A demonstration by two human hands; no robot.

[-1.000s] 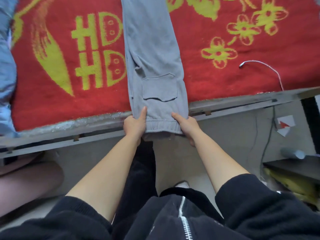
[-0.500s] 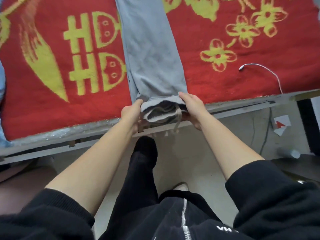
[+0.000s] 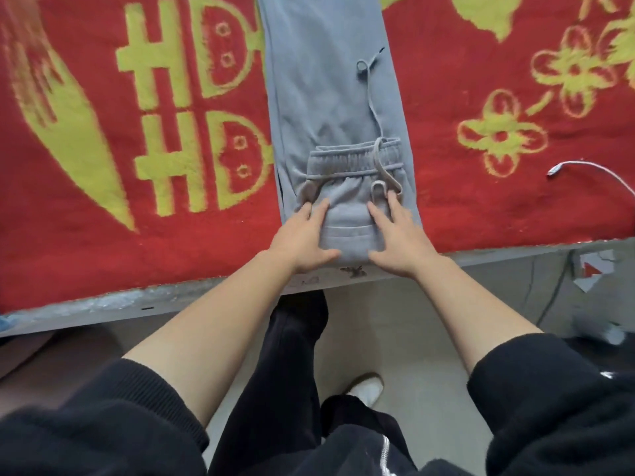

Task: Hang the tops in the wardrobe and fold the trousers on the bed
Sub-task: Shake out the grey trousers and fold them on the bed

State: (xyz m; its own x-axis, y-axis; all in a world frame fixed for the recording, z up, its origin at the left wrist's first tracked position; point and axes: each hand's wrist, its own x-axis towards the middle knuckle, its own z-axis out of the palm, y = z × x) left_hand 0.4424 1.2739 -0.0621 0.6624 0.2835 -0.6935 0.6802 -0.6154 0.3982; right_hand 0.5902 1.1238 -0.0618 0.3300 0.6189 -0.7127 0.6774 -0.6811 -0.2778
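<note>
Head view: grey trousers [image 3: 326,80] lie lengthwise on a red blanket [image 3: 481,207] with yellow pattern, which covers the bed [image 3: 171,298]. The waist end is folded over onto the legs, and the fold sits just at the bed's near edge. The elastic waistband [image 3: 354,156] faces up and away from the person. The drawstring [image 3: 372,104] trails up the leg fabric, with one loop by the right fingers.

The left hand [image 3: 302,238] rests flat on the left part of the folded section, fingers straight and spread, thumb along the near fold edge. The right hand [image 3: 400,240] rests flat on the right part, fingers also spread, thumb pointing inward at the fold. Neither hand pinches anything.

A white cable [image 3: 594,168] lies on the blanket well to the right. Black sleeves are pushed up on both arms. A white shoe [image 3: 366,389] is on the floor below.
</note>
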